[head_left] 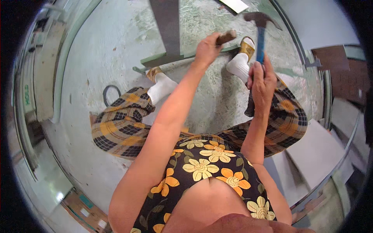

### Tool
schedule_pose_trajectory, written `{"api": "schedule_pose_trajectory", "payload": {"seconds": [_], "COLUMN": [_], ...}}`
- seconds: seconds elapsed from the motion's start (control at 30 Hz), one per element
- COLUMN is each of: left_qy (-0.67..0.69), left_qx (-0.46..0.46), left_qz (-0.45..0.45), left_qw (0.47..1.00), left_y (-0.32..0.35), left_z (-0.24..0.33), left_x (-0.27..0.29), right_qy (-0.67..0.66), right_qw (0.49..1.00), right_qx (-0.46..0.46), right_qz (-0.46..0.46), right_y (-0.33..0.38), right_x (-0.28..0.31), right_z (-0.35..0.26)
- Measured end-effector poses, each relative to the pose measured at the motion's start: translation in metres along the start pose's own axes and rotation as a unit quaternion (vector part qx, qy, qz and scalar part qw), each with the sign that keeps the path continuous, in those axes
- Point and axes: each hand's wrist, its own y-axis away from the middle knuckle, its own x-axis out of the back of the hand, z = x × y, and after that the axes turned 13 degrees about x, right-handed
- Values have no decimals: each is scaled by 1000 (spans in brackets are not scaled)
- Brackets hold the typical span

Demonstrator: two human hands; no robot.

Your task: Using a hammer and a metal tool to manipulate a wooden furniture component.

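Note:
My right hand [263, 81] is closed round a claw hammer [260, 44] with a blue shaft and a dark grip. The hammer stands head up, its dark metal head above my right foot. Further left, my left hand [208, 49] is closed on a short brown wooden piece [226, 37], whose blunt end sticks out to the right; the rest is hidden in my fist. Below and left of that hand, a long dark board [167, 27] meets a green strip [159, 60] lying across between my feet. Hammer and wooden piece are apart.
My legs in plaid trousers [124, 122] are spread on the worn greenish floor [112, 46]. A dark ring [112, 93] lies by my left knee. Boards [46, 72] stand along the left side; pale panels [314, 151] and a brown carton [342, 73] are at right.

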Motion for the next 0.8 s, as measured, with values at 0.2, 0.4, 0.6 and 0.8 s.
{"api": "schedule_pose_trajectory", "payload": {"seconds": [0.2, 0.4, 0.6, 0.8], "left_qy": [-47, -30, -45, -56], "left_qx": [110, 122, 133, 125], "left_qz": [43, 40, 17, 10], "left_qw": [992, 991, 990, 991], "left_y": [7, 8, 8, 8], "left_z": [12, 15, 3, -1], "left_x": [-18, -16, -16, -14], "right_qy": [31, 6, 46, 30], "right_qw": [998, 1000, 995, 996], "right_qx": [-14, 2, -74, -61], "right_qz": [-49, 16, -58, -51], "right_y": [5, 8, 9, 9], "right_x": [0, -5, -4, -5], "right_z": [13, 7, 28, 32]}}
